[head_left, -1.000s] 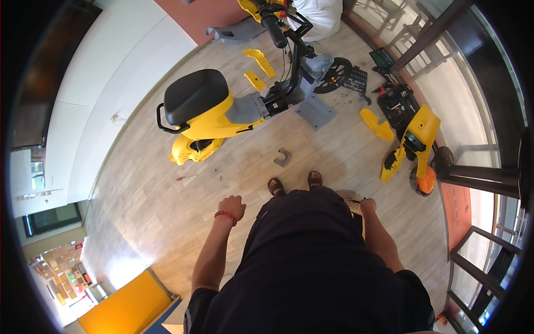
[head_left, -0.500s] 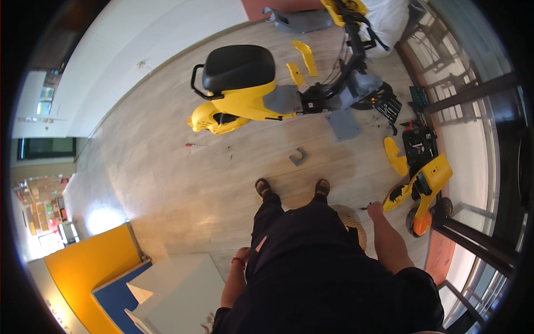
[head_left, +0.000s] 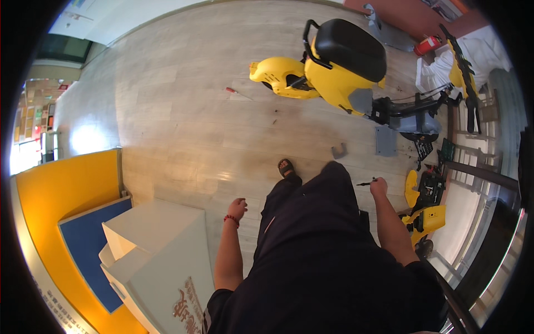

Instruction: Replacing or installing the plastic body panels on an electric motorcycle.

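Observation:
My right hand is closed round a slim black pointed tool, too small to name surely, whose tip points left. My left hand, with a red bead bracelet at the wrist, hangs at my left side, its fingers loosely apart and nothing in them. Ahead to the right stands a yellow scooter with a black seat, its front frame stripped to dark bars. A red-handled screwdriver lies on the floor left of it. Near my knee rests a grey C-shaped piece.
At right, yellow panels and a black toolbox lie beside glass doors. A flat grey plate is under the scooter's side. A white stand and yellow board occupy the near left. A fire extinguisher stands far right.
My view has turned left, so the scooter appears farther right. My left hand has swung forward from beside my thigh. One leg has stepped ahead; the right hand still holds the tool.

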`<state>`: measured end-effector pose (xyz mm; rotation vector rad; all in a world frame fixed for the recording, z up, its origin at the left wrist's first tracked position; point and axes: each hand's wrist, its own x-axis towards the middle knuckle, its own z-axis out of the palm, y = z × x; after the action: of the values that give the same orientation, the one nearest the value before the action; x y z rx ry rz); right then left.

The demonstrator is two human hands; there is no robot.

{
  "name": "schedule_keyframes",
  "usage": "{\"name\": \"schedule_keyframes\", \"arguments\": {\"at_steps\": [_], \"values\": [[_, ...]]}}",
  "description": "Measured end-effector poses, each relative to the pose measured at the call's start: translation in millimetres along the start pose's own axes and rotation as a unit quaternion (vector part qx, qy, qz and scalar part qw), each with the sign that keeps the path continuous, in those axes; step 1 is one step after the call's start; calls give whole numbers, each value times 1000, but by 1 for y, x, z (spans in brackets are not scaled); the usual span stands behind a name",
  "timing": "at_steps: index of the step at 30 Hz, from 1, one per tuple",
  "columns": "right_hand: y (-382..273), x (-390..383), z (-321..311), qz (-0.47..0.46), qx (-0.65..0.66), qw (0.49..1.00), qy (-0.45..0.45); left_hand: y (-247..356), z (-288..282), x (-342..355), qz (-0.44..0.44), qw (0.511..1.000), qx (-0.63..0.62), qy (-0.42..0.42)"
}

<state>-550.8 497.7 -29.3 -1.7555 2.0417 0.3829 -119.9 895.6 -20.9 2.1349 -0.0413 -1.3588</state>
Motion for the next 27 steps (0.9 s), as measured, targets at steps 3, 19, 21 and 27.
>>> {"name": "schedule_keyframes", "arguments": {"at_steps": [3,19,21,27], "values": [[-60,-11,9,-26,-9,1000,2,6,-57,11,-51,996,-56,44],[-442,57,38,-66,-39,996,-55,79,-209,47,-121,982,141,-8],[-525,49,33,-144,-13,987,-63,121,-235,82,-66,987,145,-10],[-712,50,6,-246,63,965,-70,184,-318,180,-132,962,-215,103]]}}
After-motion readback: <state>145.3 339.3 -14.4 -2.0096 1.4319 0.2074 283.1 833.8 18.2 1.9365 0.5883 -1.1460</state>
